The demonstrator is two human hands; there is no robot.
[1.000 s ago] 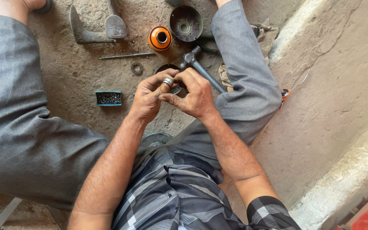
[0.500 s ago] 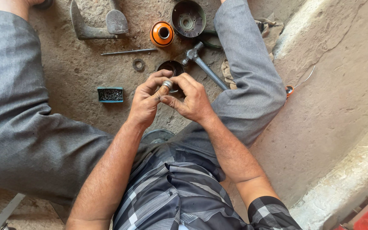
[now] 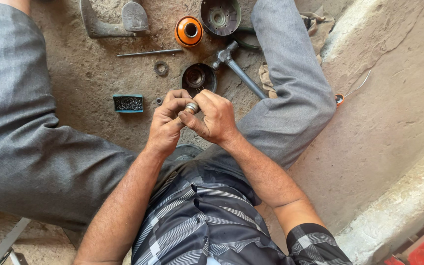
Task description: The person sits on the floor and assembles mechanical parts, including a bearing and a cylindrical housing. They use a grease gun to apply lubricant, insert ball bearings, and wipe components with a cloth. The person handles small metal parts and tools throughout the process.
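I sit on a dirt floor with my legs in grey trousers spread apart. Both hands meet between my knees around a small silver metal ring (image 3: 192, 107). My left hand (image 3: 167, 122) pinches it from the left with thumb and fingers. My right hand (image 3: 213, 117) grips it from the right, fingers curled over the top. Just beyond the hands a dark round metal housing (image 3: 198, 78) lies on the ground.
On the ground ahead lie a hammer (image 3: 239, 69), an orange round cap (image 3: 188, 31), a larger dark round cover (image 3: 220, 16), a thin rod (image 3: 148, 52), a washer (image 3: 161, 67), a small blue tray of dark small parts (image 3: 128, 103) and a grey metal piece (image 3: 116, 22). A raised concrete ledge (image 3: 408, 196) runs on the right.
The hands stay together on the ring with small finger shifts. The view has tilted slightly, so the things on the ground sit a little lower in the picture.
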